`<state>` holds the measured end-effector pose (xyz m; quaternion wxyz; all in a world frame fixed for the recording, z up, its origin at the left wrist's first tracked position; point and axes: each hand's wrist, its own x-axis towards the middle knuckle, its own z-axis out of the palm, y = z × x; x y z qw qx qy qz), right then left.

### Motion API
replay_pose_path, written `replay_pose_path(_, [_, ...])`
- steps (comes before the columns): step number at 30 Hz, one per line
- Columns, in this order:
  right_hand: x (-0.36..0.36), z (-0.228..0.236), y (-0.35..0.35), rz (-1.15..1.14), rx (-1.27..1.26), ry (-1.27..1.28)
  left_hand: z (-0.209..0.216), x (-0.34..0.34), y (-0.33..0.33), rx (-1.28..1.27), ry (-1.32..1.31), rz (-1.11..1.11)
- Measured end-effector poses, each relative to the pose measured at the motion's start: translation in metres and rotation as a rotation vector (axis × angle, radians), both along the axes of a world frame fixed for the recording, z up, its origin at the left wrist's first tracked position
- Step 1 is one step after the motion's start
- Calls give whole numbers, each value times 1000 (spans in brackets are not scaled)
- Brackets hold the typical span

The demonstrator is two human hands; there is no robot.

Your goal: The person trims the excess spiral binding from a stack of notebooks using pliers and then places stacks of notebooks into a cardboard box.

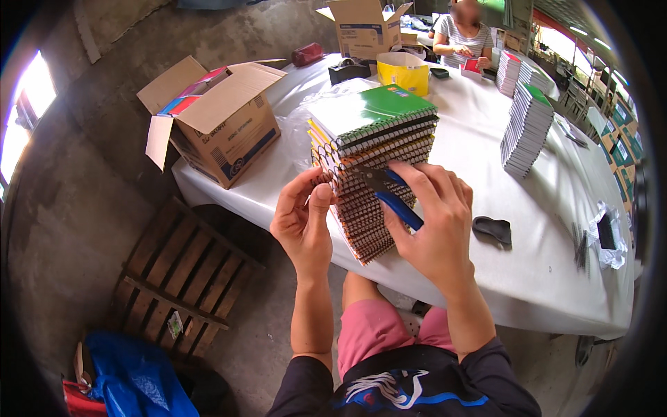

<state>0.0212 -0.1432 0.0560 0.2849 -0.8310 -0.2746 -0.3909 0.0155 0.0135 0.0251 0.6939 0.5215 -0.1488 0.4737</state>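
Observation:
In front of me a tall stack of spiral notebooks [383,149] stands at the table's near edge, a green cover on top and the wire coils facing me. My right hand [438,215] is wrapped round a pair of blue-handled cutting pliers [401,210]. The dark jaws reach to the coils at the stack's left corner, and I cannot see whether they touch a wire. At that same corner, my left hand [306,215] has its thumb and fingertips drawn together at the end of a wire coil. The wire's exact hold is partly hidden.
An open carton [229,142] with colourful notebooks stands left. Further back are another carton [361,35], a yellow container [403,74] and a person [467,42]. To the right are a notebook stack [524,132], a black pouch [492,231] and loose wires [580,247]. A wooden pallet [184,274] leans lower left.

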Motion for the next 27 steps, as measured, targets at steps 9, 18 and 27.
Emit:
replay_pose_path(9, [7, -6, 8, 128, 81, 55, -2, -1, 3, 119, 8, 73])
replay_pose_path(18, [11, -11, 8, 162, 114, 118, -2, -6, 1, 16, -12, 73])
replay_pose_path(27, [3, 4, 0, 18, 61, -21, 9, -9, 33, -908, 3, -871])
